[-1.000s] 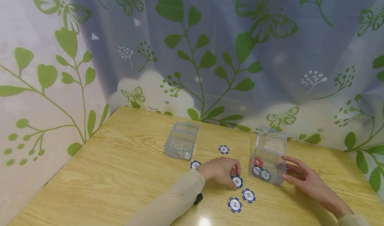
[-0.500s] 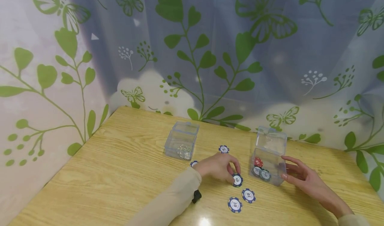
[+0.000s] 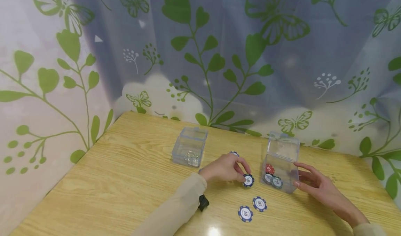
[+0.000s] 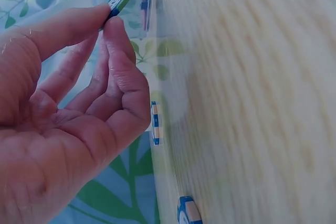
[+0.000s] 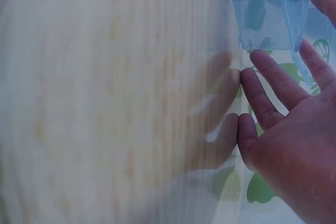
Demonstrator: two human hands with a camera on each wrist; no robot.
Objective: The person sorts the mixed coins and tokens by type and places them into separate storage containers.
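Note:
My left hand (image 3: 223, 168) pinches a poker chip (image 3: 249, 180) with a dark blue edge between thumb and fingertip, just left of the right-hand clear plastic box (image 3: 287, 171). In the left wrist view the chip (image 4: 122, 3) tilts, raised off the wood. That box stands with its lid raised; a red chip (image 3: 270, 169) and two dark-edged chips (image 3: 277, 182) lie inside. At the box's right side rests my right hand (image 3: 319, 187), thumb and index fingertip on the wall, fingers spread loosely. Two blue chips marked 10 (image 3: 245, 214) lie nearer the front.
A second clear box (image 3: 185, 146), lid up, holds several transparent round pieces (image 3: 192, 158) at the left. One blue chip (image 3: 234, 154) shows behind my left hand; another is mostly hidden by the wrist. A leaf-patterned curtain (image 3: 225, 55) hangs behind the wooden table (image 3: 125, 180).
My left hand has lifted the pinched chip and moved it slightly away from me, partly covering the far blue chip. My right hand and the boxes stay put.

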